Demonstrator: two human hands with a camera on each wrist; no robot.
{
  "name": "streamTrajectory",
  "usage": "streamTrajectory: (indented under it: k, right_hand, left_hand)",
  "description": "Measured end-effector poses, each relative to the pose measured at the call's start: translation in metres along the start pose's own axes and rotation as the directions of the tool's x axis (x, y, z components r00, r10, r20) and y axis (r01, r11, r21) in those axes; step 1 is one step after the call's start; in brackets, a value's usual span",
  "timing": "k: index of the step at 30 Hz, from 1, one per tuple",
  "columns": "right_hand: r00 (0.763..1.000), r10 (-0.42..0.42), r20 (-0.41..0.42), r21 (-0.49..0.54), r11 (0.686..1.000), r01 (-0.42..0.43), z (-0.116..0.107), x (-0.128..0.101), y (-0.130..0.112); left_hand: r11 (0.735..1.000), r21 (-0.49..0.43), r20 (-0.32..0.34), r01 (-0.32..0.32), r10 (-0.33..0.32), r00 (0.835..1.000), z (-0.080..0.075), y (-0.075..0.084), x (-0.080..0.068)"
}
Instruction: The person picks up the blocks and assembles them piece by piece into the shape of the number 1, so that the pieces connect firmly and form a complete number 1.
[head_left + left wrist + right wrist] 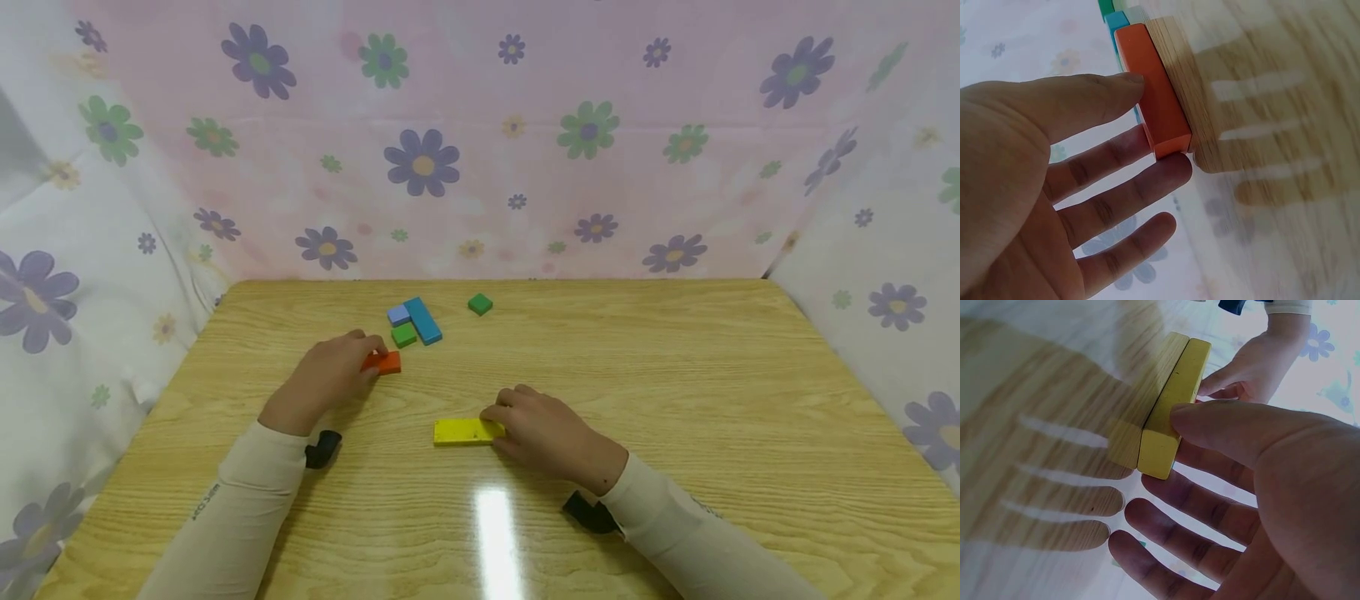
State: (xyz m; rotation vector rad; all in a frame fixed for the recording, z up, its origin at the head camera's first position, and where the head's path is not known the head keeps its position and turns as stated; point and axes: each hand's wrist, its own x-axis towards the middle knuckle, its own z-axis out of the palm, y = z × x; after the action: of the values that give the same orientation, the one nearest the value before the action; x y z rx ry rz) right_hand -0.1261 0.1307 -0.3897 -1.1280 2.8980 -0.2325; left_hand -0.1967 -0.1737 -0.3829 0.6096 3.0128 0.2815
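Both arms (243, 500) reach forward, left hand (330, 375) farther out than right hand (551, 433), each pinching.

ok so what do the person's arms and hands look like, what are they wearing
The left hand and right hand are bare, without gloves. Cream sleeves cover both forearms to the wrists. Small dark lettering runs along the left one, too small to read; the right one has a faint dark marking. A black piece juts out beside each cuff.
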Motion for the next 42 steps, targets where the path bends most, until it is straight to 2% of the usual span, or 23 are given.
streamTrajectory:
  k: [14,24,35,42]
  right_hand:
    - [1.000,-0.010,-0.009,-0.004,1.000,0.010,0.002,-0.001,0.002]
    - [1.000,-0.015,-0.020,-0.008,1.000,0.015,0.003,0.000,0.002]
    - [1.000,-0.004,-0.012,0.003,1.000,0.004,0.001,-0.001,0.001]
    - [1.000,-0.006,-0.007,0.001,1.000,0.006,0.001,-0.001,0.001]
  left_hand:
    - [0.997,0.002,-0.047,-0.080,0.080,0.996,0.005,0.008,0.001]
    - [0.997,0.027,-0.023,-0.072,0.073,0.997,0.007,0.013,0.003]
    - [0.993,0.014,-0.061,-0.119,0.120,0.991,0.009,0.016,0.001]
    - [0.991,-0.012,-0.073,-0.130,0.129,0.989,0.011,0.020,0.001]
